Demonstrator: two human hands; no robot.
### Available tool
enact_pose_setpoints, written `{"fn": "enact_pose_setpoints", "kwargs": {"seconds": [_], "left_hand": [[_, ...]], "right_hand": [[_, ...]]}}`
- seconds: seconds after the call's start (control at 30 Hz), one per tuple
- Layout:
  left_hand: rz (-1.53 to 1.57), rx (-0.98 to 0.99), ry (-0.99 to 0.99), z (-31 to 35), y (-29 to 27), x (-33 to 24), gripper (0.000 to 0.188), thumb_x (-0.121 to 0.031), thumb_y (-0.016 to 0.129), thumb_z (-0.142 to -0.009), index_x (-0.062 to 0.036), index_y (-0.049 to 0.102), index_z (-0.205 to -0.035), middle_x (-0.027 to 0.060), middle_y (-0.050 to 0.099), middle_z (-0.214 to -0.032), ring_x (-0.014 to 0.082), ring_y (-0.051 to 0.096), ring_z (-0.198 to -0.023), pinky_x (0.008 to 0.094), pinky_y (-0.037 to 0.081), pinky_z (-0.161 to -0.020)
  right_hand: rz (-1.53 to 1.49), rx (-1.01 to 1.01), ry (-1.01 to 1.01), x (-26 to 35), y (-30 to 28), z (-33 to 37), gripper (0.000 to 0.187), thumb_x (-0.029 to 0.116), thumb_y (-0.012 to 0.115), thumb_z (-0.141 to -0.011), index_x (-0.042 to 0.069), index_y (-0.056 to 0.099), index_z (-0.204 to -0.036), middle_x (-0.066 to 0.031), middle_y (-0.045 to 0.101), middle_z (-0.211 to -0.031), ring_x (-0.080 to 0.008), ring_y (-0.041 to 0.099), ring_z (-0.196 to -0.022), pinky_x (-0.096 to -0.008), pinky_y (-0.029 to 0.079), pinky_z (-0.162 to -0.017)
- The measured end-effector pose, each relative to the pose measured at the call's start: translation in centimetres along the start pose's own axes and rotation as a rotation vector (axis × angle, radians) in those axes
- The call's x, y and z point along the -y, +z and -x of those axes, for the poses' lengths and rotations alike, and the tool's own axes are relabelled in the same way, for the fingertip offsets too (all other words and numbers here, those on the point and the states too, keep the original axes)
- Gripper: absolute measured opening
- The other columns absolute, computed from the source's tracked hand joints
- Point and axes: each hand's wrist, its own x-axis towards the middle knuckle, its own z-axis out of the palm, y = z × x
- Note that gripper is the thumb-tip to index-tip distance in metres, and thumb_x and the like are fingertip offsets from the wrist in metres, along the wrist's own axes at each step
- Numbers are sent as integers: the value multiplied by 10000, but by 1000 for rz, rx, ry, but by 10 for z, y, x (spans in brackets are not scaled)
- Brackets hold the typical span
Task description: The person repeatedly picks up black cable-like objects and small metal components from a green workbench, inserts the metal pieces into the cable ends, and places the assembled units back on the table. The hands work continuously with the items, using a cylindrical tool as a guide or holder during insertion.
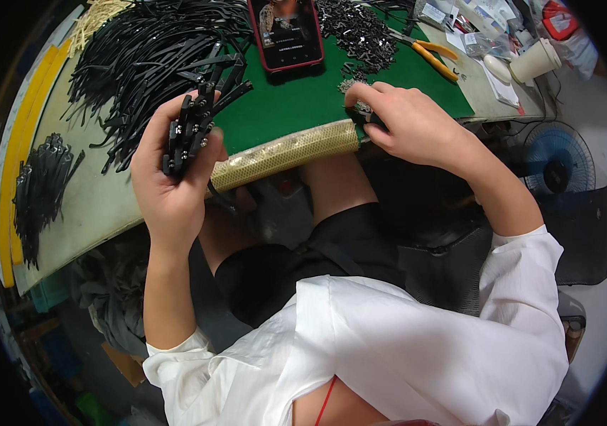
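Observation:
My left hand (168,156) is closed around a bundle of black eyeglass temples (191,128), whose ends carry small silvery metal fittings. It is raised over the table's front edge, beside a large heap of similar temples (133,60). My right hand (410,124) is closed, with its fingers curled at a small pile of tiny silvery parts (348,85) on the green mat (282,106). Something dark shows under its fingers, but its kind is hidden. Between the hands, a gold mesh-patterned roll (285,157) lies along the front edge.
A phone (287,35) in a red case stands at the back. Right of it are a heap of small black pieces (360,39), orange-handled pliers (435,58) and a white cup (534,62). At far left lie more temples (44,188). A fan (557,157) stands at right.

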Motion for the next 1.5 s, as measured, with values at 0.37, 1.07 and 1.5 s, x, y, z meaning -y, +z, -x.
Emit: {"fn": "enact_pose_setpoints", "kwargs": {"seconds": [0.37, 1.07, 1.5], "left_hand": [[-436, 40, 152, 5, 7, -10, 149, -84, 734, -878, -2, 636, -955, -47, 494, -680, 25, 416, -642, 182, 319, -578], [-556, 5, 511, 7, 25, -10, 324, 26, 718, -709, 32, 677, -1031, 95, 684, -786, 168, 664, -681, 252, 514, -649], [-905, 143, 441, 2, 14, -6, 389, 5, 700, -624, -28, 622, -1003, 117, 654, -804, 311, 655, -654, 348, 504, -552]], "right_hand": [[-622, 67, 65, 21, -20, -1, 327, 175, 626, -889, 141, 585, -1212, -80, 603, -908, -170, 627, -586, -292, 505, -517], [-1582, 91, 32, 86, -2, 15, 336, 206, 533, -986, 60, 479, -1285, -54, 594, -872, -53, 506, -471, -172, 353, -405], [-444, -608, -206, 98, 49, -3, 586, 110, 693, -847, -7, 395, -1338, -169, 643, -795, -335, 642, -601, -380, 493, -539]]}}
